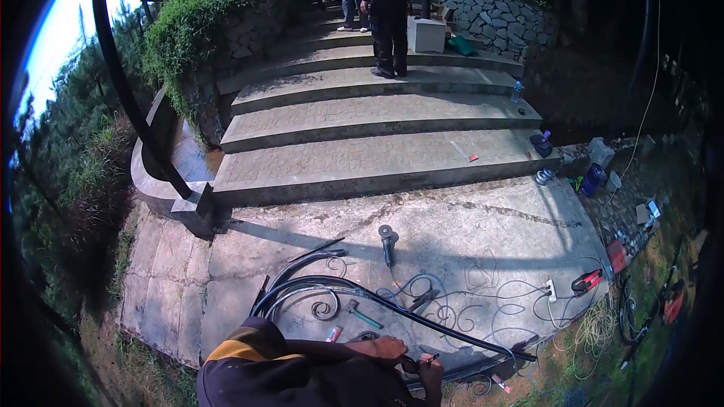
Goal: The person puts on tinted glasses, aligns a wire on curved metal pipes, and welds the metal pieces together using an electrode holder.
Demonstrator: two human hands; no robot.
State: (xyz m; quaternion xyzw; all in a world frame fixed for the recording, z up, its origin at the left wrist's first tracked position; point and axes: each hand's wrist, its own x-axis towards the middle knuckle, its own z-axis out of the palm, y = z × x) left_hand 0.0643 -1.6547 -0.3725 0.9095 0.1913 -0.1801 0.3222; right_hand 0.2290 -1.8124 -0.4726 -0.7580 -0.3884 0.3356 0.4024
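Sunlit concrete landing below broad steps. Right hand pinches a small dark thing, low in view; left hand part-curled beside it, grip can't tell. Steadying both sides should help. Curved black bars block reach beyond; hammer, grinder, loose cables too.

Sunlight falls on a concrete landing and broad steps, shrubs at left, a stone wall behind.
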